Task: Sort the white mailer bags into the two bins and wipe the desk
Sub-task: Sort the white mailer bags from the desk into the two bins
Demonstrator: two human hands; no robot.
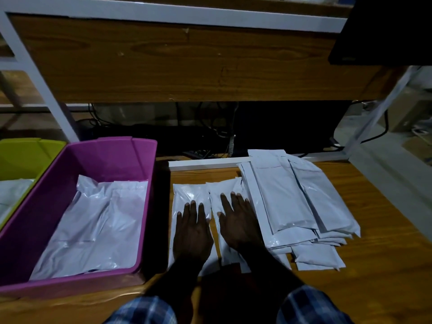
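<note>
Two small white mailer bags lie side by side on the wooden desk (378, 265). My left hand (192, 232) lies flat, fingers spread, on the left bag (189, 192). My right hand (238, 223) lies flat on the right bag (224, 187). Neither hand grips anything. To the right a fanned pile of longer white mailer bags (294, 199) overlaps itself. The purple bin (131, 150) at the left holds several white bags (93, 228). The green bin (25, 153) at the far left also has white bags (11, 192) in it.
A wooden back panel with a white frame (182, 59) rises behind the desk. Cables and a power strip (224, 139) sit in the dark gap below it. A dark monitor corner (383, 31) hangs at the top right. A white rail (205, 163) borders the desk's back edge.
</note>
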